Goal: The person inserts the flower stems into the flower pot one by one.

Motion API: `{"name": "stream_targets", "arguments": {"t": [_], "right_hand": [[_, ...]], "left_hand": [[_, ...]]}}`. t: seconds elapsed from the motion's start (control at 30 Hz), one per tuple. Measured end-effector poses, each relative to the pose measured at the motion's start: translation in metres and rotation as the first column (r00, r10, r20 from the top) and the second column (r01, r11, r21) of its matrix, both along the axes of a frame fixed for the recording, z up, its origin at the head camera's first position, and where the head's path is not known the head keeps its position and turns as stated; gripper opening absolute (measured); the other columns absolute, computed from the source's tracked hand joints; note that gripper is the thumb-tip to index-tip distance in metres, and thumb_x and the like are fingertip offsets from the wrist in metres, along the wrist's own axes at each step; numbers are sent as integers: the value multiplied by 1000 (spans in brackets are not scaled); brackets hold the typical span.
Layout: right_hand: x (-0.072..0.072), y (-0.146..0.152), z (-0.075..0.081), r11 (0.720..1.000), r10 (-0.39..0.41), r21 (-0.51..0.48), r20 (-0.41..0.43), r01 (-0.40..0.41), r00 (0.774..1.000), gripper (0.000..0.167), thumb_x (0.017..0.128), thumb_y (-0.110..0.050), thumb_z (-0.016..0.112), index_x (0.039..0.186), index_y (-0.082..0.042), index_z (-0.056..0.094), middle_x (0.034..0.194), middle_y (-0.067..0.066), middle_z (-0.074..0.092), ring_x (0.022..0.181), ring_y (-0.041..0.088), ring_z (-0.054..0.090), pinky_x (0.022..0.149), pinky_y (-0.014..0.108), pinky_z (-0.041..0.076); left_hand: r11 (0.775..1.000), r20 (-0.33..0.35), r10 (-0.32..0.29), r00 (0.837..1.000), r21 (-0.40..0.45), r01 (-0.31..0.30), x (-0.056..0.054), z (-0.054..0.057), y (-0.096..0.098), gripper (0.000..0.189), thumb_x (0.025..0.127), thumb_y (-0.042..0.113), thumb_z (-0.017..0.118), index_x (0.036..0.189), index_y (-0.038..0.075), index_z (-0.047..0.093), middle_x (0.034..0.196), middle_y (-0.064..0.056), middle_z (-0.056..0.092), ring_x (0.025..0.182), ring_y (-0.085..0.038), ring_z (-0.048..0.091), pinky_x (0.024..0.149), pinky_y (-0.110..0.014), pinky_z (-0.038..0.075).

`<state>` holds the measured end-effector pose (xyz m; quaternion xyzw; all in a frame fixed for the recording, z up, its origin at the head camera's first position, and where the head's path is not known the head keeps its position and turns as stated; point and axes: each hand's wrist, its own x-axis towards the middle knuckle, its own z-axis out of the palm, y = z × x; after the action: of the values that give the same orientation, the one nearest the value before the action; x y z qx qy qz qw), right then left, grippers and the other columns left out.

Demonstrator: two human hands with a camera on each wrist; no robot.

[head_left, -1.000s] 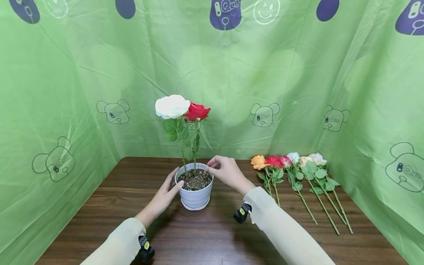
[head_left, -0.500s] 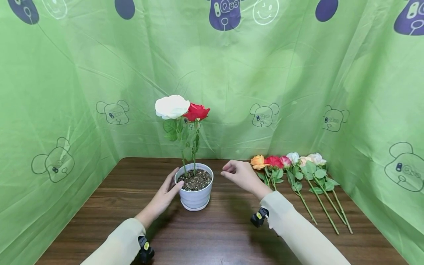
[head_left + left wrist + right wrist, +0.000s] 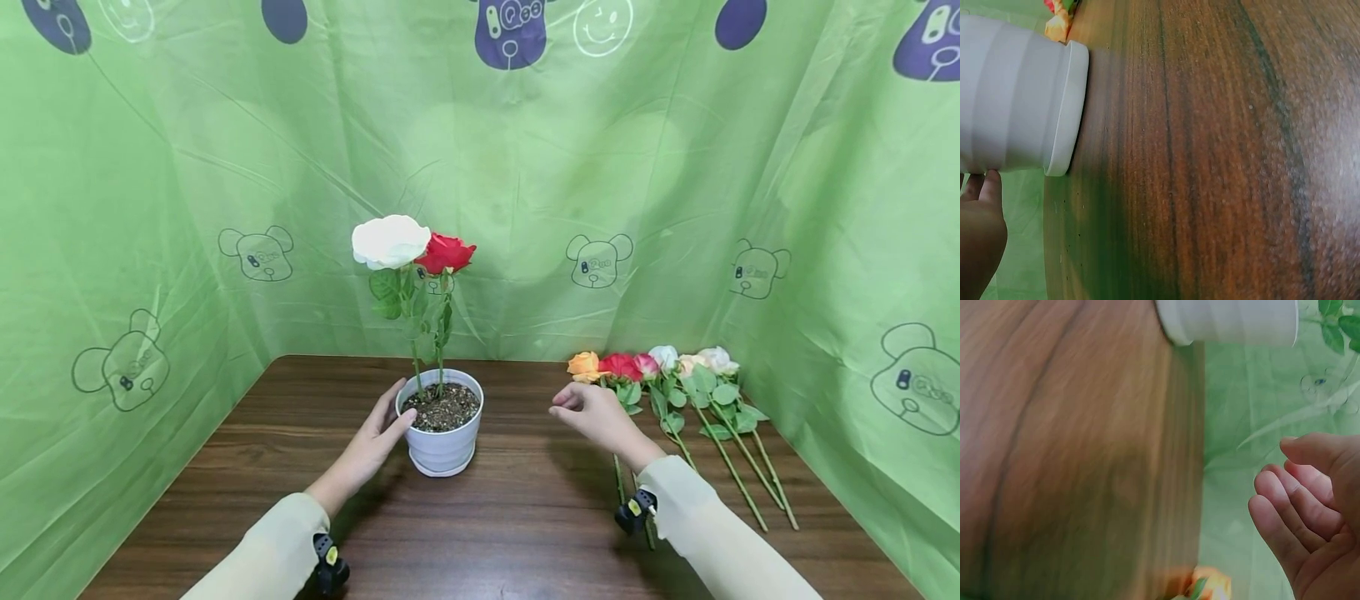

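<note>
A white ribbed flower pot (image 3: 444,450) filled with dark soil (image 3: 444,412) stands on a saucer. Upright in the soil are a white rose (image 3: 390,242) and a red rose (image 3: 448,253). My left hand (image 3: 375,437) holds the pot's left side, thumb at the rim; the left wrist view shows fingertips (image 3: 991,181) against the ribbed wall. Over the table, right of the pot, hovers my right hand (image 3: 600,414) with nothing in it, its fingers (image 3: 1266,512) loosely bent. It is nearest the lying orange rose (image 3: 584,367) and overlaps some of the stems.
More roses lie in a row at the right back: red (image 3: 620,366), pink (image 3: 647,365), white (image 3: 664,357) and pale ones (image 3: 717,360), stems toward the front. Green cloth (image 3: 517,183) hangs behind and beside the wooden table (image 3: 465,533).
My right hand has left the pot's right rim and moved right, toward the lying roses. The left hand, the pot and its two roses have stayed in place.
</note>
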<state>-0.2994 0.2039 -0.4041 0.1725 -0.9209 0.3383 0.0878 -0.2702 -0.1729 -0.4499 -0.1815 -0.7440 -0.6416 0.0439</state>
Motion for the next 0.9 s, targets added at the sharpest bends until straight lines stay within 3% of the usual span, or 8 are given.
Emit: {"name": "stream_targets", "arguments": {"t": [0.4,0.67,0.9], "right_hand": [[8,47,-28,998,-57,-32,117,61,992,14,91,-19,75,98,-8,71,81,-2,70,69,16,66,60,30,54],[17,66,-39,994,-89,-40,189,98,978,14,91,-15,75,99,-4,70,80,1,70,64,19,65,55,28,54],[23,77,-43,987,-151,-21,248,161,957,26,87,-16,79,103,2,69,75,1,66,63,18,65,54,31,57]], "left_hand": [[1000,9,3,1000,0,-3,0,0,1,64,106,19,53,159,7,20,159,-20,31,145,-33,30,115,-44,26],[1000,16,7,1000,5,-7,1,1,1,64,105,19,54,159,8,21,158,-21,31,145,-33,31,115,-45,26],[1000,18,11,1000,1,-11,1,1,1,63,106,19,54,159,10,21,159,-20,30,145,-32,30,115,-46,26]]}}
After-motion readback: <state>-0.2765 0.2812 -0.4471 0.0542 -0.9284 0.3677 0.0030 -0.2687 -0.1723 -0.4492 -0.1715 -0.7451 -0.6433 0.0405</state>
